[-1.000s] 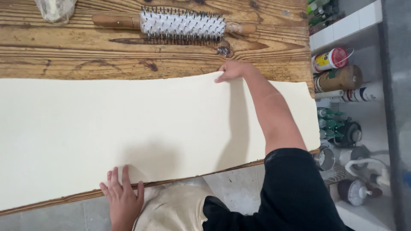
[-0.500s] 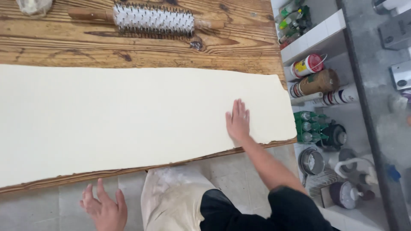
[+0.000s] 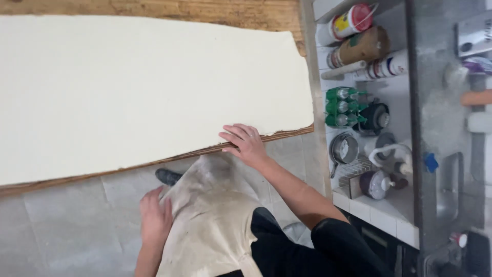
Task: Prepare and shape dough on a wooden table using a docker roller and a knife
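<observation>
Head view: big sheet of pale dough rolled out flat across a wooden surface, covering most of it; only a strip of bare wood shows along the far edge and a thin rim at the near edge. Sheet's right end is ragged and stops just short of the surface's right end.

Right hand rests at the near edge of the surface, by the dough's right corner. Fingers spread and released, lying flat, tips touching the dough's edge; nothing grasped.

Left hand is low, well apart from the dough, pressed flat against a cream apron at the person's front. Fingers loose, not clenched, holding nothing.

Black sleeve on the right arm. Dark shoe peeks out just below the surface edge, on a grey tiled floor.

Right of the surface: white shelf crowded with stuff. Cans and tubes at the top, green bottles in a cluster below, small metal pot and jars nearer.
</observation>
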